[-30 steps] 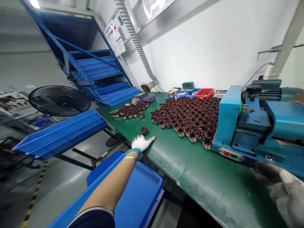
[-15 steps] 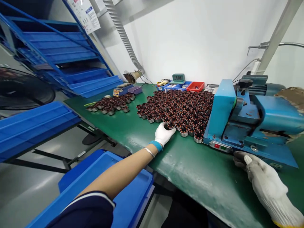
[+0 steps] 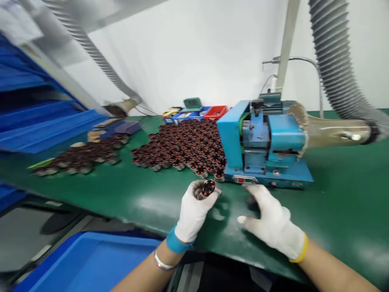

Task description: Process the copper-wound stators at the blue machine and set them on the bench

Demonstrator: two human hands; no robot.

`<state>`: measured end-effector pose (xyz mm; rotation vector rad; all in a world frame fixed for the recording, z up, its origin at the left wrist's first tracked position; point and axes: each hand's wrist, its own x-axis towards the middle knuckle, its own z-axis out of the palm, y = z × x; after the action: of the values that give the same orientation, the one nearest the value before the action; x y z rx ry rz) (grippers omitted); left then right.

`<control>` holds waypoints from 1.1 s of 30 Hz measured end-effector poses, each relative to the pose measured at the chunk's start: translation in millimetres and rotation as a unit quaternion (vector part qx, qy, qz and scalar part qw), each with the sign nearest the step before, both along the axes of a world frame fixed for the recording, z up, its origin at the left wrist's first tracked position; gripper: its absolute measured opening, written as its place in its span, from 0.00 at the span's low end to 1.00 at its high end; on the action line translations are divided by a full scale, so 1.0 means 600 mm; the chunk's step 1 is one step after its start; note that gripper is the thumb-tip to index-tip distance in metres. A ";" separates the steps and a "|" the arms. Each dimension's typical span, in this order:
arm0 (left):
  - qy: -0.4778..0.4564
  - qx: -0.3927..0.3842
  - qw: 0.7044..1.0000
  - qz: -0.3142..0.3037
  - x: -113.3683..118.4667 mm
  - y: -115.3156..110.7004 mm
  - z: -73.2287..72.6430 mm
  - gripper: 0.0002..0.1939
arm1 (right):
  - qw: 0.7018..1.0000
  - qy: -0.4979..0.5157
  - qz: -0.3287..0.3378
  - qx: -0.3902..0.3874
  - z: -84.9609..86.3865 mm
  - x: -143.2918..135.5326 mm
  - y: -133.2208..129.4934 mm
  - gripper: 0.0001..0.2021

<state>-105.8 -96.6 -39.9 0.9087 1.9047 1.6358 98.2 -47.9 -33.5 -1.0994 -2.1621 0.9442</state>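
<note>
– What does the left hand have?
– From my end, I see the white-gloved left hand [image 3: 194,211] closed around a wound motor stator [image 3: 209,187], thumb and fingers about its metal rim, the black-and-copper face showing on top. I can't tell whether it touches the green tabletop [image 3: 146,198] below.
– And the right hand?
– The right hand [image 3: 272,221], gloved too, is loose and unclenched, thumb spread from the fingers. I have it just in front of the blue bench machine [image 3: 287,132], blurred fingertips near the red and green switches [image 3: 241,180]; contact there I can't judge.
– Where's that stator against the others?
– Just in front of the large group of stators [image 3: 185,142], near the machine's left front corner. A smaller group [image 3: 82,156] lies well to the left, blurred on my feed. Behind the large one I make out a red bin [image 3: 215,112] and a digital clock [image 3: 192,104].
– Anything lower down?
– A blue tray [image 3: 91,263], below the tabletop's front edge.
</note>
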 end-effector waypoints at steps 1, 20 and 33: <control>-0.007 0.006 1.000 -0.028 0.036 0.010 0.011 0.27 | 1.000 0.005 0.006 0.027 -0.001 -0.003 -0.003 0.34; -0.043 0.088 0.973 -0.207 0.206 0.133 0.057 0.27 | 0.963 0.182 -0.143 0.138 0.017 0.050 0.087 0.25; 0.017 0.082 0.980 -0.179 0.225 0.145 0.100 0.20 | 0.944 0.208 -0.173 0.188 0.024 0.038 0.094 0.18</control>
<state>29.5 -9.5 20.3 1.2711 1.5314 1.5779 121.2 8.8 -19.4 -0.9457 -1.6439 0.5154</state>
